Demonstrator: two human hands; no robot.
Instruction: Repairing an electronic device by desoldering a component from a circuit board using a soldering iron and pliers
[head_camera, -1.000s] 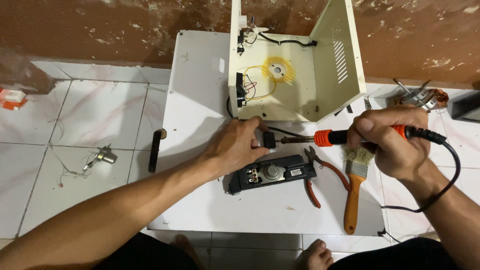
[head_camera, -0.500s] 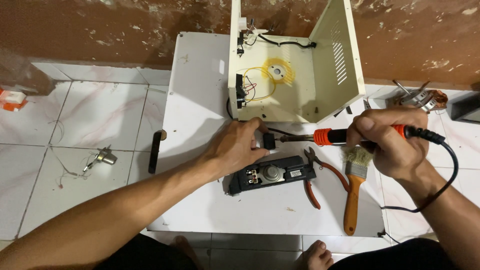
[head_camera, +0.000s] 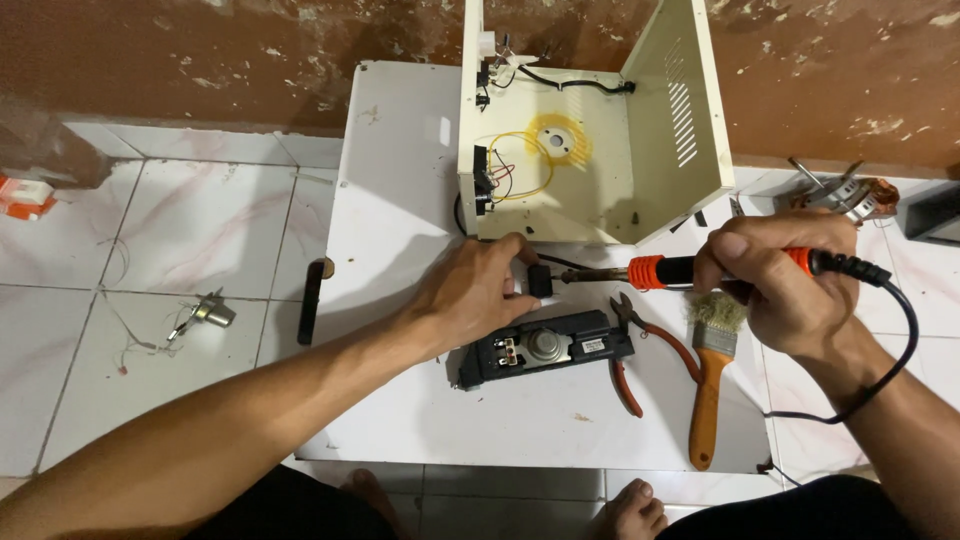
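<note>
The left hand pinches a small black part in its fingers, near the middle of the white worktop. The right hand has its fingers wrapped tight round the orange soldering iron. Its tip touches the part. This looks like the soldering step. The tip needs to sit steady on the joint. A black panel lies just below.
</note>
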